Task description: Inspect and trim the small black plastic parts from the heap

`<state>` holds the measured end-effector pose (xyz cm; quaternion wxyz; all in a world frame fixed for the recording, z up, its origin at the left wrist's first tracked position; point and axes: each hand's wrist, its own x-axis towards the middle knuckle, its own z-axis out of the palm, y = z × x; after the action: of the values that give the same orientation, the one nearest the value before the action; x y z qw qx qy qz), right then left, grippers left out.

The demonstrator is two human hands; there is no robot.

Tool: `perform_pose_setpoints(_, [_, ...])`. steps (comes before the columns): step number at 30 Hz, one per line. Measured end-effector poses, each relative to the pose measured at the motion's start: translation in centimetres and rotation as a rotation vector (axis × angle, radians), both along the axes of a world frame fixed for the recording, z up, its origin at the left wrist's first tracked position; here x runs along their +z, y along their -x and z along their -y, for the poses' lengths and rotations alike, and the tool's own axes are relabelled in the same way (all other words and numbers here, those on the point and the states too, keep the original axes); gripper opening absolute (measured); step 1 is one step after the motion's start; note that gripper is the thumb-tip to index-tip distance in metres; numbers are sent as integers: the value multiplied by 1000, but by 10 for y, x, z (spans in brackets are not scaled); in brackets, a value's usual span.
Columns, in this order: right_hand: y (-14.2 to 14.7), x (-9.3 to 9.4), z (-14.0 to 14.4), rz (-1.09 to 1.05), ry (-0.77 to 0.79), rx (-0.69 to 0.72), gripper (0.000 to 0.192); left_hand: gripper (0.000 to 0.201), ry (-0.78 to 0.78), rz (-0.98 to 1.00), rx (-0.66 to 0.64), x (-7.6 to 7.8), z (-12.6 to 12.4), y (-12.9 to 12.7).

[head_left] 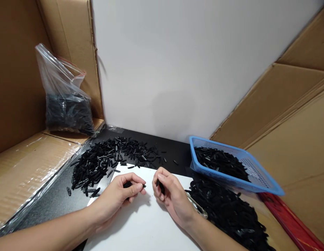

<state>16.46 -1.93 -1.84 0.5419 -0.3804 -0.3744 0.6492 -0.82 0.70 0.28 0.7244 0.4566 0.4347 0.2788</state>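
Observation:
Over a white board [141, 226], my two hands are held a short way apart. My left hand [118, 197] is closed, thumb against forefinger, with small black elongated pieces [127, 184] in it; one tip pokes out at the fingertips. Curled fingers of my right hand [174, 197] wrap round another black elongated piece [160, 187]. Part of what each hand holds is hidden by the fingers. Beside my right wrist lies a metal looped tool [201, 210], partly covered, whose kind I cannot make out.
Loose black pieces [99, 158] are heaped at the left back. A blue basket [264, 174] of black pieces stands at the right, behind a larger black pile [230, 212]. A clear zip bag [67, 108] leans on cardboard at the left. A red strip [290, 219] lies far right.

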Motion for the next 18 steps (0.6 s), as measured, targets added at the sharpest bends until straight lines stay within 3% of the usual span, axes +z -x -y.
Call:
perform_pose_setpoints(3, [1, 1, 2, 17, -11, 55, 30, 28, 3, 16, 17, 0, 1, -1])
perform_pose_setpoints(8, [1, -2, 6, 477, -202, -40, 20, 25, -43, 14, 5, -1, 2, -1])
perform_pose_setpoints(11, [1, -3, 8, 636, -264, -83, 17, 28, -95, 10, -4, -3, 1, 0])
perform_pose_setpoints(14, [2, -2, 8, 635, -265, -110, 19, 31, -137, -8, -21, -4, -1, 0])
perform_pose_setpoints(18, [3, -3, 5, 477, -191, -110, 21, 28, -153, -19, -24, -2, 0, -1])
